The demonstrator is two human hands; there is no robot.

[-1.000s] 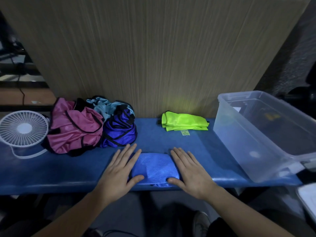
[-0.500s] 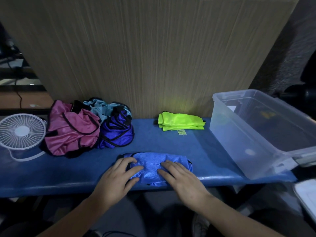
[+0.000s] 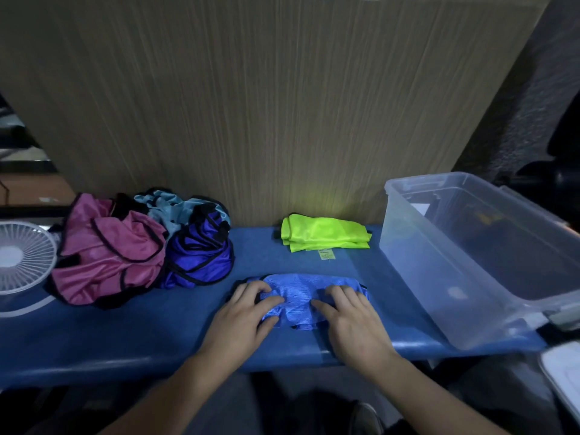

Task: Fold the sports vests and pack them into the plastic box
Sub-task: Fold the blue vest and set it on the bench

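My left hand (image 3: pixel 243 312) and right hand (image 3: pixel 348 318) cover the blue vest's (image 3: pixel 298 293) 2 ends. The fan (image 3: pixel 22 257) is cut off at the left edge, the plastic box (image 3: pixel 439 265) at the right. The green vest's (image 3: pixel 323 235) tag is too small to read.

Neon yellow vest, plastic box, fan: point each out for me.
neon yellow vest (image 3: pixel 323 233), head view, middle of the folded top layer
plastic box (image 3: pixel 417 262), head view, near side wall
fan (image 3: pixel 22 255), head view, white front grille
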